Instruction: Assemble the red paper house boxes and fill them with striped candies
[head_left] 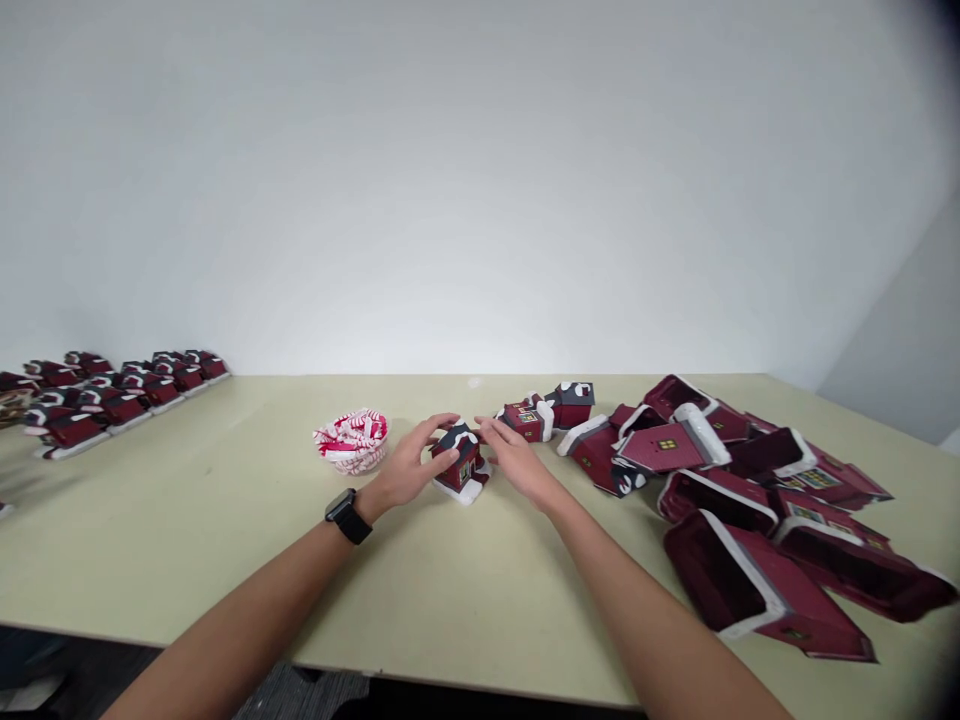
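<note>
L hand [401, 468] & R hand [517, 465] half open, either side of small red model house [463, 462]; contact unclear, no firm hold visible.

A smooth, plain white wall [450, 180] rises behind a long, pale cream-green worktop [187, 570], meeting a flat grey side wall [892, 340] at the right. Soft light brightens the white wall low down. Speckled grey carpet [300, 695] shows below the worktop's near edge.

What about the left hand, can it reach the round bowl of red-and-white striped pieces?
Probably yes. The left hand is right beside the round bowl, with nothing between them. The dark-roofed red house sits on its other side.
</note>
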